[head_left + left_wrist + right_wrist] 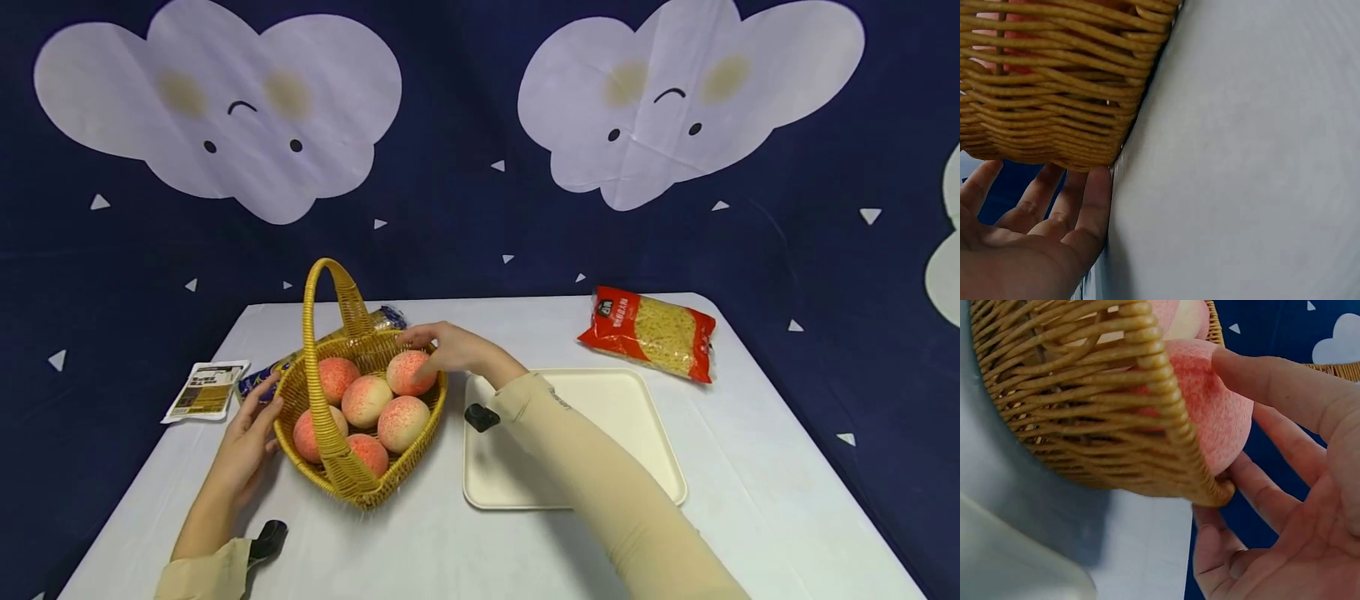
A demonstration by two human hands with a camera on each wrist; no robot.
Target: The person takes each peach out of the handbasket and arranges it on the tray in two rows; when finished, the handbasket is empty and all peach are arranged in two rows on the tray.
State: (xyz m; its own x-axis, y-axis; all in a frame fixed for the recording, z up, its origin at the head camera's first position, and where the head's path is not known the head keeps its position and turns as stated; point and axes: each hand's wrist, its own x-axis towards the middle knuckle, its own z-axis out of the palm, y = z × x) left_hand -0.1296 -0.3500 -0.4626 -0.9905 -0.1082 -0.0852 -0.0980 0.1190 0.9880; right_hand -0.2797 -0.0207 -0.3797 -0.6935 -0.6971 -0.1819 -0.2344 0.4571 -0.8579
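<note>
A yellow wicker basket (pixel 363 498) with a tall arched handle stands at the table's left, holding several pink-and-cream peaches. My right hand (pixel 456 348) reaches over its right rim to the peach (pixel 408 372) nearest it. In the right wrist view the thumb (pixel 1260 378) rests against this peach (pixel 1216 412), and the fingers curve round its far side and the basket rim. On the other side my left hand (pixel 242 446) touches the basket's left wall, its fingers (pixel 1094 200) extended and spread along the wicker (pixel 1054 119).
A cream tray (pixel 615 442) lies right of the basket, below my right forearm. A red-and-yellow pasta bag (pixel 651 333) sits at the back right. Behind the basket is a blue-and-gold packet (pixel 258 375), with a flat white-edged pack (pixel 204 392) at the far left.
</note>
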